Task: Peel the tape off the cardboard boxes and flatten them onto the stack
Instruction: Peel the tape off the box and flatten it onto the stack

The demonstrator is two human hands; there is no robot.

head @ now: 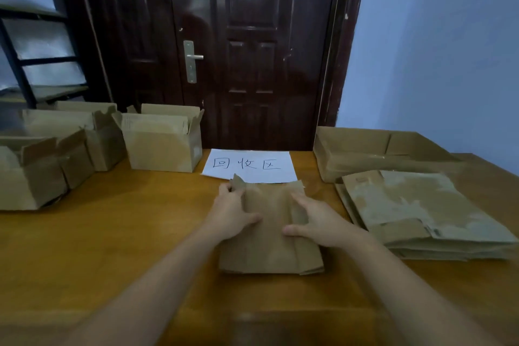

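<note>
While both hands press it down, the flattened box (269, 236) lies on the worktop (112, 233), kept from springing open: the left hand (233, 213) has its grip on the far left flap, the right hand (320, 223) lies spread on top, grasping nothing. Just right waits the stack (427, 211); beyond, a paper sign (250, 163), then unfolded boxes (163, 140) far left

Both bare forearms reaching forward, left hand (233, 212) in curled grip, right hand (317, 222) spread flat, palm down
</note>
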